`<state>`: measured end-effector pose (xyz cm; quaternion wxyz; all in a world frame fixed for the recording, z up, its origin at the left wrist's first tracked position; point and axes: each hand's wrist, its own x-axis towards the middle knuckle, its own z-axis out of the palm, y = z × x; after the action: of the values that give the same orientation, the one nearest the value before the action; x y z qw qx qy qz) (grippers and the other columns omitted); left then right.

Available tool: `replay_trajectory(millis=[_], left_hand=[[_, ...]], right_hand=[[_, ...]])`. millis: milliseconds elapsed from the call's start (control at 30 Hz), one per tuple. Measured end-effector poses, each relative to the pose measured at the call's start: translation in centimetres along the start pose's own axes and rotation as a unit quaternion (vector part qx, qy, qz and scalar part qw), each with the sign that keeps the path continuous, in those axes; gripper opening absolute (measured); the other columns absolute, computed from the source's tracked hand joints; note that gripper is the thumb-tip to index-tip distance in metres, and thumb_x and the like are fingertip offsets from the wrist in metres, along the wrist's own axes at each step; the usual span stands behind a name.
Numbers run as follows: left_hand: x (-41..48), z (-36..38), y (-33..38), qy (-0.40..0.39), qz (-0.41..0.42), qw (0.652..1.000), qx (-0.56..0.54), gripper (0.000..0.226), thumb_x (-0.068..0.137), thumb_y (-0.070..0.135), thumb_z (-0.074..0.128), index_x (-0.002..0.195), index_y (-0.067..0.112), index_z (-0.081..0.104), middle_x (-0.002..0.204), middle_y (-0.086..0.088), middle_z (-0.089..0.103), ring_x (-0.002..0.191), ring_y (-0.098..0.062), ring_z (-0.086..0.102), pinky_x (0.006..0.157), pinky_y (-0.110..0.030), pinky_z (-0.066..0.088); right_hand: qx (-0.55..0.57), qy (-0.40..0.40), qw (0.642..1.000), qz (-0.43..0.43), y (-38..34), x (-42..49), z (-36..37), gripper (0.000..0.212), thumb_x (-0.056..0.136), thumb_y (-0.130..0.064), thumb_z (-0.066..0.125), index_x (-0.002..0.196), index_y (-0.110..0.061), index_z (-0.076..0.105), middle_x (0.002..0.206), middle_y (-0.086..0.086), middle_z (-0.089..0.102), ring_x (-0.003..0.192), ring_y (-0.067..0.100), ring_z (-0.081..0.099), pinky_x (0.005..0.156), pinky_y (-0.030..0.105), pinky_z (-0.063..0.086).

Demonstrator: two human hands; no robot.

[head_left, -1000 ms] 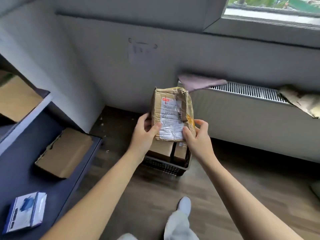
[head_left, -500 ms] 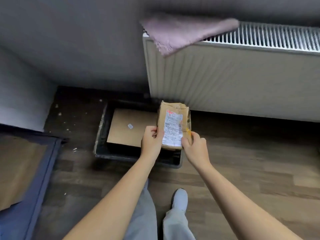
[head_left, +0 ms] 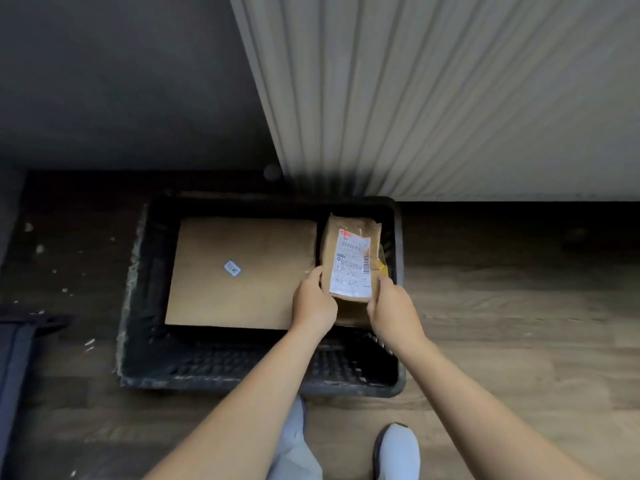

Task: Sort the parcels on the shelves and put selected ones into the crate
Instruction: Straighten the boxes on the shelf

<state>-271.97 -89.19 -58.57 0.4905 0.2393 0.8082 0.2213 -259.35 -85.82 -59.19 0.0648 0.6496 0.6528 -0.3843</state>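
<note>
Gripping the labelled parcel [head_left: 349, 265], left hand [head_left: 313, 303] and right hand [head_left: 391, 306] hold it low at the right of the black crate [head_left: 221, 370], beside a flat cardboard box [head_left: 242, 271] — one stowed, release pending.

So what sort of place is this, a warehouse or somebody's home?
Probably an ordinary room in a home or small office, not a warehouse: a white ribbed radiator, wood-look flooring, and a single black crate holding a flat cardboard parcel, with a labelled parcel held at its right end.
</note>
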Motion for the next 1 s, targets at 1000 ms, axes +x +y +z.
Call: replay_trajectory(millis=[1000], left_hand=[[-35.3, -27.7, 16.5, 0.310, 0.121, 0.900, -0.283, 0.044, 0.095, 0.001, 0.043, 0.132, 0.025, 0.050, 0.132, 0.003, 0.053, 0.114, -0.008, 0.055, 0.098, -0.039, 0.050]], right_hand=[[0.246, -0.104, 0.910, -0.317, -30.5, -29.0, -22.9, 0.032, 0.098, -0.028, 0.046, 0.129, -0.028, 0.056, 0.112, -0.016, 0.060, 0.104, 0.009, 0.063, 0.095, 0.042, 0.052]])
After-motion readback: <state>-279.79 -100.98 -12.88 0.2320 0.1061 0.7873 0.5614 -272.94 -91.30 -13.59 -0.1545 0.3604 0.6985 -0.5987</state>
